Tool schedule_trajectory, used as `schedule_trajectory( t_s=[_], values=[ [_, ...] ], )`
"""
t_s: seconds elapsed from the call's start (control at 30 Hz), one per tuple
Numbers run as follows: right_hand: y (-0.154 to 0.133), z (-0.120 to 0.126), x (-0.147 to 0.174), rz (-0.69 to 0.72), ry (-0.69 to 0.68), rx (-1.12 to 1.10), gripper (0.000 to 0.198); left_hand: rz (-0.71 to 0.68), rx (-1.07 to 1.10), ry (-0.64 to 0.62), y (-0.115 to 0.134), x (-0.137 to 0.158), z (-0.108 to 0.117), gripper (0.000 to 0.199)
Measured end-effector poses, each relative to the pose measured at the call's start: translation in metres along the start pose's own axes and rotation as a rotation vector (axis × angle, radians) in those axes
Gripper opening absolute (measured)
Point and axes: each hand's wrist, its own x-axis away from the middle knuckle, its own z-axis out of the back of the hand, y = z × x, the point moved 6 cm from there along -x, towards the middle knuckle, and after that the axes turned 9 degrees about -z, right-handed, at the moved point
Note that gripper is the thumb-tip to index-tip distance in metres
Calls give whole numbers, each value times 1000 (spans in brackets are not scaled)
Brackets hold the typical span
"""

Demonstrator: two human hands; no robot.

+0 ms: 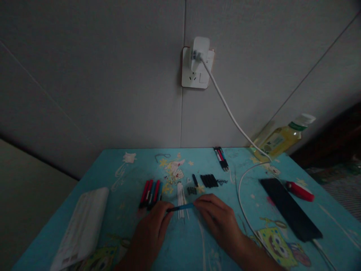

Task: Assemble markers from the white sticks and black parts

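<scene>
Left hand (155, 226): thumb and forefinger pinch the dark end of a slim blue tube (183, 207). Right hand (218, 220): thumb and forefinger pinch its blue end; the remaining fingers curl under, spacing hard to tell in the dim light. The tube spans the gap between the hands, nearly level, right end slightly higher. Gripping both ends presumably keeps it steady and leaves the middle free.

Beyond the tube, thin white rods (180, 195) lie roughly parallel, pointing away from the person. Left of them, coloured barrels (151, 191) form a slanted row, red and blue. Right of them: small grey pieces (192, 190), a single dark piece (195, 180) and a row of black pieces (209, 180). Grouping by kind probably makes each part easy to pick out.

Farther back, a bundle of pens (221, 159) lies near the wall. Outer edges: white pack (84, 222) at left; dark slab (290, 209) and red object (300, 191) at right, seemingly set aside to leave working room.
</scene>
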Motion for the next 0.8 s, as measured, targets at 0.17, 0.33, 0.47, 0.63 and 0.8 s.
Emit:
schedule_trajectory(
  t_s=[0.17,0.33,0.47,0.63,0.8],
  values=[
    [-5,1,1,39,18,83,28,-27,-1,-10,2,-3,2,16],
    [-14,0,5,114,12,173,32,-26,-6,-14,1,-3,5,15],
    [-10,-1,7,122,11,161,38,-34,5,-62,4,-3,2,18],
    [-16,-8,11,213,-23,99,50,-164,-18,-168,19,1,-6,23],
    [-23,-21,15,266,-80,115,56,-174,-34,-171,22,6,-11,21]
  ],
)
